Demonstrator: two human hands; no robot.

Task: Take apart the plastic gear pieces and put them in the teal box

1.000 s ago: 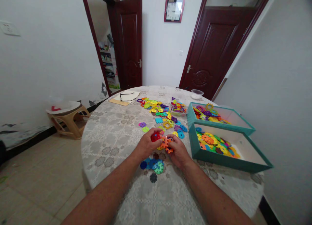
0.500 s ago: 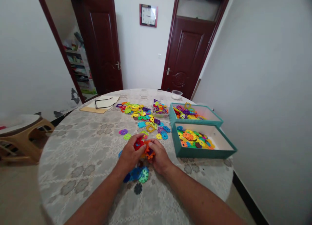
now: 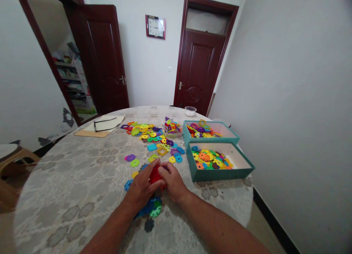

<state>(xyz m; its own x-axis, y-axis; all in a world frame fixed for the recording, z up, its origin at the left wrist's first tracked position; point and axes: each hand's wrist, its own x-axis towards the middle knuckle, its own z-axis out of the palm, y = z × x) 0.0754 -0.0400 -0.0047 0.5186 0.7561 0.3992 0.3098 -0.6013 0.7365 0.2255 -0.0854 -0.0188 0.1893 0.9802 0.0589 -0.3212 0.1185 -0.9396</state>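
Note:
My left hand (image 3: pixel 143 184) and my right hand (image 3: pixel 173 181) meet near the table's front middle, both closed around red plastic building pieces (image 3: pixel 155 174). The fingers cover most of these pieces, so how they join is hidden. Just beneath my wrists lie blue discs (image 3: pixel 144 210), a green notched disc (image 3: pixel 156 209) and a dark notched disc (image 3: pixel 149 225). A blue disc (image 3: pixel 128 184) and a yellow piece (image 3: pixel 134 174) show beside my left hand. Beyond my fingers lies a lime disc (image 3: pixel 134 163) next to a purple one (image 3: pixel 131 158).
Two teal boxes (image 3: pixel 220 176) of colourful pieces stand at the right. Further back are a pile of notched discs (image 3: pixel 143 129), a small clear tray (image 3: pixel 173 135) and a clear bowl (image 3: pixel 190 111). Glasses (image 3: pixel 106 124) rest on papers at the left. A patterned cloth covers the round table.
The view has swung slightly right and up. My hands have turned the pieces: the orange part seen earlier near my right fingers is now hidden, and red shows between the hands.

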